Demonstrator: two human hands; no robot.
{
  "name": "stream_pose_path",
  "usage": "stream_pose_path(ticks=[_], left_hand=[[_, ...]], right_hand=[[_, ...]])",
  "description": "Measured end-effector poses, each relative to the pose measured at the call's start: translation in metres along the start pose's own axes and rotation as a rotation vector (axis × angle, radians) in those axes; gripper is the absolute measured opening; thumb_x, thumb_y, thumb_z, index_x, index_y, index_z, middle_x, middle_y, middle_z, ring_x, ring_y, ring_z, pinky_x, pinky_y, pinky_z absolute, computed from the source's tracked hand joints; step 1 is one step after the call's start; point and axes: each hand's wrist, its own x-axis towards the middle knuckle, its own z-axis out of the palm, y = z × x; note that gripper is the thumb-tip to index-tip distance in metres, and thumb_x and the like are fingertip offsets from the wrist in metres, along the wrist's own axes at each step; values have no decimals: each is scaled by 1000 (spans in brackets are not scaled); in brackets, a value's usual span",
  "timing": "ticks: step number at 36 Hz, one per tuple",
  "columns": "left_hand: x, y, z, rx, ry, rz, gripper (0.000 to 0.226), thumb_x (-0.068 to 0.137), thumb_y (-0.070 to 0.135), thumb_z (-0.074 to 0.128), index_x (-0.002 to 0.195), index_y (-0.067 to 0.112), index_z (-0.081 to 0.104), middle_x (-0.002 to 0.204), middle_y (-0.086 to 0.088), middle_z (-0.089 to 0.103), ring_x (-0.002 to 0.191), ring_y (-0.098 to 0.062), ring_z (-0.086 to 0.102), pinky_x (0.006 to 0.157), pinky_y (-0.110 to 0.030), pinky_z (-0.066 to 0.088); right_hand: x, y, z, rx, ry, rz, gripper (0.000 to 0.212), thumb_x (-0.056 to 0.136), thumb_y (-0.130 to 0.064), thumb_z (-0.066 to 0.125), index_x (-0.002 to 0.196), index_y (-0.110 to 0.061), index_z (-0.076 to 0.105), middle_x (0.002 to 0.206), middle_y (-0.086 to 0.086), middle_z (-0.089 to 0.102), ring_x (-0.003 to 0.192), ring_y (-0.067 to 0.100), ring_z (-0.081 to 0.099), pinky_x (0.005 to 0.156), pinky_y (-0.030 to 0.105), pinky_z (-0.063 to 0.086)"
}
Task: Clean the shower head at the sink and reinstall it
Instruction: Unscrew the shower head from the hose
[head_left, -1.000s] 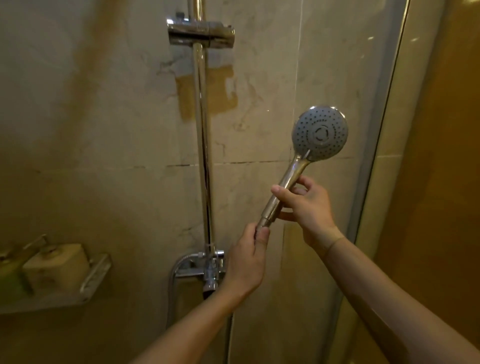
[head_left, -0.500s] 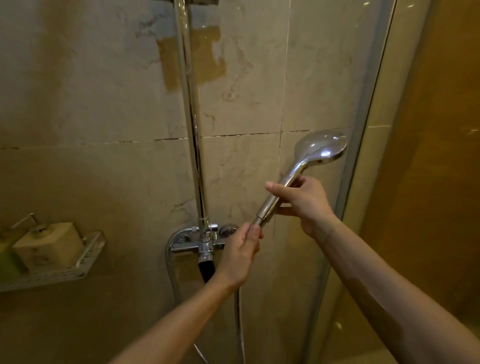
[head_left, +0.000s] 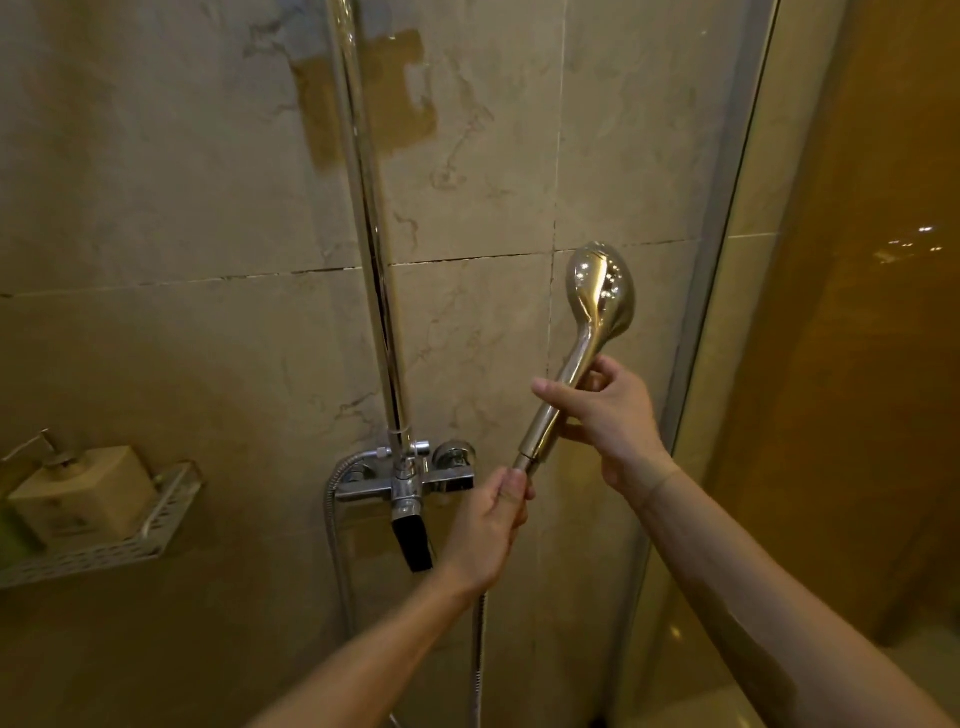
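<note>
Chrome riser pipe (head_left: 371, 234) and mixer valve (head_left: 405, 480) sit left of my hands, wire shelf (head_left: 104, 551) with a soap bottle (head_left: 78, 493) far left, glass door (head_left: 727, 312) right. Shower head (head_left: 600, 291) is up, back toward me. Right hand (head_left: 605, 415) grips its handle; left hand (head_left: 491, 525) pinches the hose (head_left: 480, 649) joint below.

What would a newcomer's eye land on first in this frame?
The chrome shower head, right of centre, held up by the right hand on its handle while the left hand grips the hose connector below. Next, the vertical chrome riser rail above the mixer valve, centre.
</note>
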Motion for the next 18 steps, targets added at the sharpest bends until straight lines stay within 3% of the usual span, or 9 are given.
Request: stream_pose_path(ticks=[4,7,10,14,18], left_hand=[[2,-2,-1,-20,6,-12,31,95,41,36,83,16,49,52,11,32,42,-1,27,39,-14,22],[3,-4,-2,-63,-12,-39,31,95,42,36,84,15,49,53,10,33,42,-2,26,38,-15,20],[5,-7,-3,-85,-6,-59,34,92,46,37,84,16,48,53,10,33,41,-2,26,37,-15,20],[8,-11,-2,-70,30,-63,37,92,52,40,82,17,49,53,10,32,41,-3,24,37,-16,18],[6,-13,-1,-66,25,-51,39,93,53,39,83,17,50,53,10,33,42,-2,25,38,-16,19]], right_hand=[[1,3,-2,92,27,1,56,74,-1,81,126,-4,58,74,-2,74,75,16,74,65,30,61],[2,4,-6,218,-37,61,72,77,7,74,139,-14,43,101,13,76,97,29,73,79,39,60],[5,5,-5,339,-100,89,68,82,14,64,134,-20,37,117,23,69,108,38,68,92,48,55],[5,7,0,196,-77,34,62,84,-1,71,131,-24,38,112,12,74,108,31,68,94,52,52],[6,8,4,37,23,-21,74,73,-14,85,132,-26,41,113,9,62,100,26,67,78,44,60]])
